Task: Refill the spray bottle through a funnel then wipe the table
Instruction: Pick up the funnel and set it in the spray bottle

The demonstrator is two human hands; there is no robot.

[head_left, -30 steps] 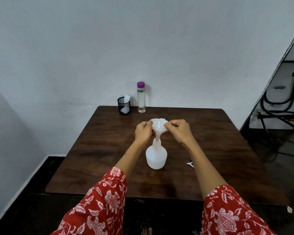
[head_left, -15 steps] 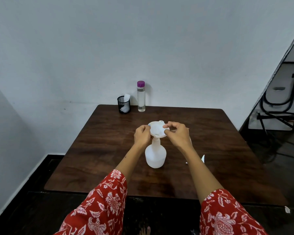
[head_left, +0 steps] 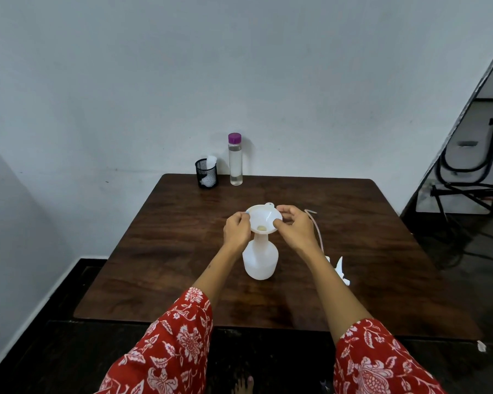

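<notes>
Both hands, left hand (head_left: 236,230) and right hand (head_left: 295,227), pinch the funnel (head_left: 264,220) seated in the spray bottle (head_left: 260,258); next, I think, comes pouring from the water bottle (head_left: 235,160).

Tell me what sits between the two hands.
In the head view, the white funnel, seated in the spray bottle, sits between left hand and right hand; both pinch its rim.

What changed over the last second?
The funnel has settled into the neck of the spray bottle. The right hand has loosened, thumb and fingers on the rim; the left hand still pinches it. Water bottle and mesh cup unmoved.
</notes>
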